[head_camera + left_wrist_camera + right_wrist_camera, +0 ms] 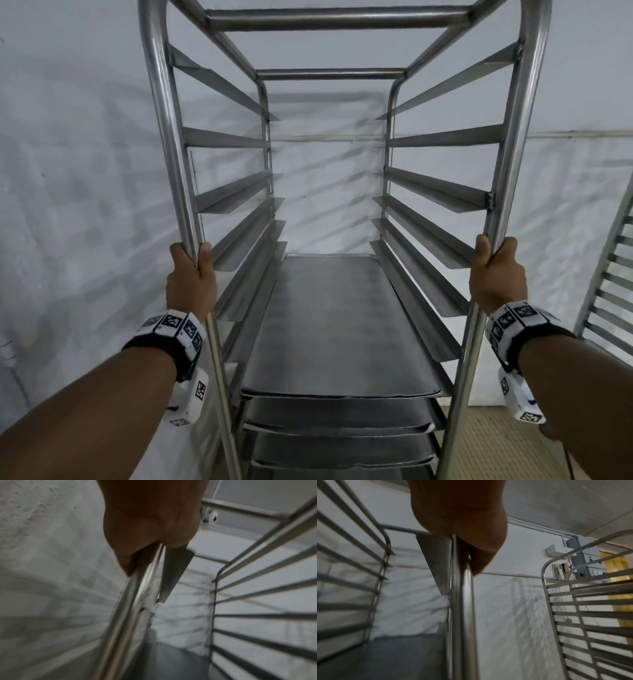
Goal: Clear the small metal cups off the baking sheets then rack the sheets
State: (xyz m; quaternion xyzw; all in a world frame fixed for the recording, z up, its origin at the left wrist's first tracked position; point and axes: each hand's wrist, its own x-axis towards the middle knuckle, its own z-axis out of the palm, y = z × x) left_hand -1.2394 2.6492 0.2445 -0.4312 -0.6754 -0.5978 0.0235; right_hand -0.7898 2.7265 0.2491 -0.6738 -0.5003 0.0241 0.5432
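A tall steel tray rack (329, 73) stands in front of me against a white tiled wall. Several bare baking sheets (339, 325) lie stacked on its lower runners; the upper runners hold nothing. My left hand (191, 277) grips the rack's near left upright (123, 622), fingers and thumb curled round the tube. My right hand (496, 274) grips the near right upright (464, 615) the same way. No small metal cups show in any view.
A second rack (613, 274) with several bare runners stands close on the right, also seen in the right wrist view (590, 608). White tiled wall (68, 171) lies behind and to the left. Tan floor (513, 445) shows at lower right.
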